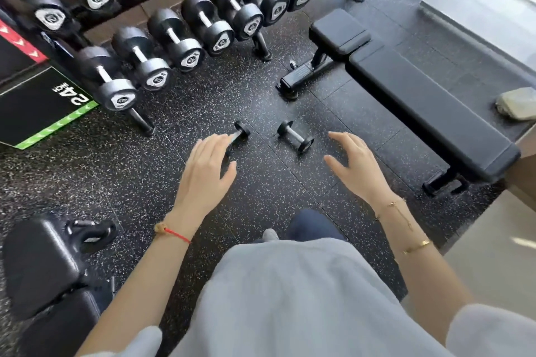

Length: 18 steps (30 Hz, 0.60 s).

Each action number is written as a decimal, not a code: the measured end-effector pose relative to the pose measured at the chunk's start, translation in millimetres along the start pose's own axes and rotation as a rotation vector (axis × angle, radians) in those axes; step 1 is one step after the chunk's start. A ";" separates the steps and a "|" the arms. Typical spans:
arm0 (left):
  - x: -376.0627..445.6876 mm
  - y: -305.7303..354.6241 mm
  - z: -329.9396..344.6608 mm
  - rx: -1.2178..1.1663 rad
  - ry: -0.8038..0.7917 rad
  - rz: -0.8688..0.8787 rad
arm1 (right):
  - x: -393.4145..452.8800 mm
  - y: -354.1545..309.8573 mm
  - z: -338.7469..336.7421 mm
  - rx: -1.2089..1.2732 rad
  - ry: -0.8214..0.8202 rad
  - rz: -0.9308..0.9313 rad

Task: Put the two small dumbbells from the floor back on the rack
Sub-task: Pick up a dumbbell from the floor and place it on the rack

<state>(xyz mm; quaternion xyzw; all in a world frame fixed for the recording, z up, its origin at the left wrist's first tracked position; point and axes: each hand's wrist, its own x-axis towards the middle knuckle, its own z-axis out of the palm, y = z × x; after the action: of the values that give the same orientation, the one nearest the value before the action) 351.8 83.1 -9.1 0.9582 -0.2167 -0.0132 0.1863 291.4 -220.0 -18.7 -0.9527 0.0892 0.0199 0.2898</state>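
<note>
Both dumbbells on floor — left one (242,131), right one (295,136) | left hand (207,168), right hand (352,164) spread, empty | rack (262,45) awaits — nothing done yet

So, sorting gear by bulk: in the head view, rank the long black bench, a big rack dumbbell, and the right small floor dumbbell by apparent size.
1. Long black padded bench
2. Big black rack dumbbell with chrome handle
3. Small black floor dumbbell on the right

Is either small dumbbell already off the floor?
No, both the left dumbbell and right dumbbell lie on the floor, ungrasped.
</note>
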 end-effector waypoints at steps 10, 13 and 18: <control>161.8 -28.1 24.8 0.010 -0.092 0.101 | 141.0 33.7 -3.4 0.008 -0.029 0.077; 224.6 -30.8 36.5 0.017 -0.103 0.117 | 197.3 52.3 -8.9 0.003 -0.046 0.090; 322.3 -27.4 57.6 -0.009 -0.121 0.126 | 284.4 78.4 -17.9 0.014 -0.126 0.142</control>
<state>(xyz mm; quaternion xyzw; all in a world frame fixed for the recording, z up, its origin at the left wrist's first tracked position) 648.9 -49.7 -54.7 0.9392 -0.2875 -0.0603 0.1776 556.6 -339.0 -72.3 -0.9388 0.1382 0.0998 0.2993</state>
